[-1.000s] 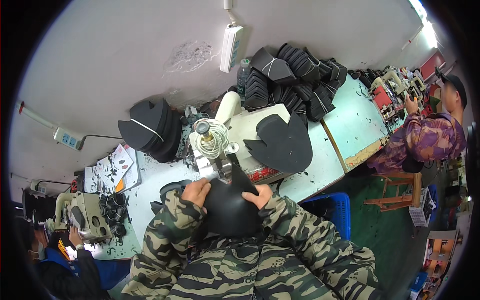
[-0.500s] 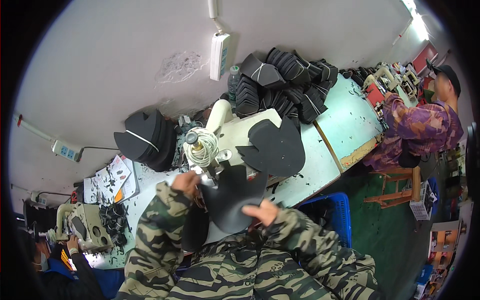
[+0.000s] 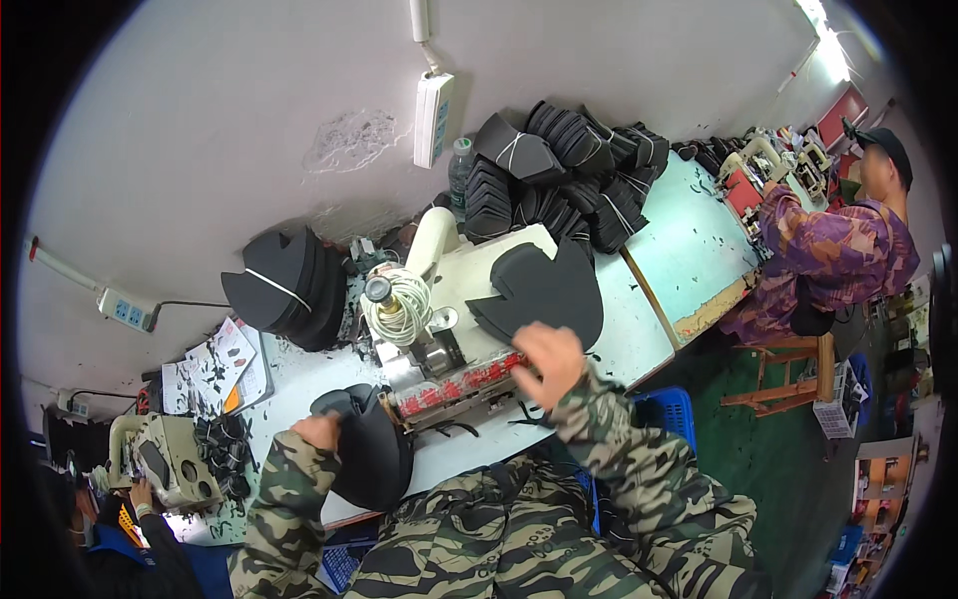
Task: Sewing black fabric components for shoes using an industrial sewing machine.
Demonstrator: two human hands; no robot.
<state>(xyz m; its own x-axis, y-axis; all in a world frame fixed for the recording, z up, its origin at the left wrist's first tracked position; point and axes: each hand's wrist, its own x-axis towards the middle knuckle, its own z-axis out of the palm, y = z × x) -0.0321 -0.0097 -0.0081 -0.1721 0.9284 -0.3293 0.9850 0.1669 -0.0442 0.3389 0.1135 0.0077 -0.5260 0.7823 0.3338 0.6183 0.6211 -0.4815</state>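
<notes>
Right hand (image 3: 552, 365) spread, left hand (image 3: 317, 432) at black pad (image 3: 375, 461), grip unclear, long axis front-to-back, rounded end nearest

Machine (image 3: 469, 280), black stacks (image 3: 289, 270) on white table (image 3: 639, 317)

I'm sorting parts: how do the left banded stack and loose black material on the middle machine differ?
The banded stack has a white band; the loose material shows none. The banded stack looks thick, the loose material thin. The banded stack sits on the table; the loose material lies on the machine. Both are black and notched.
</notes>
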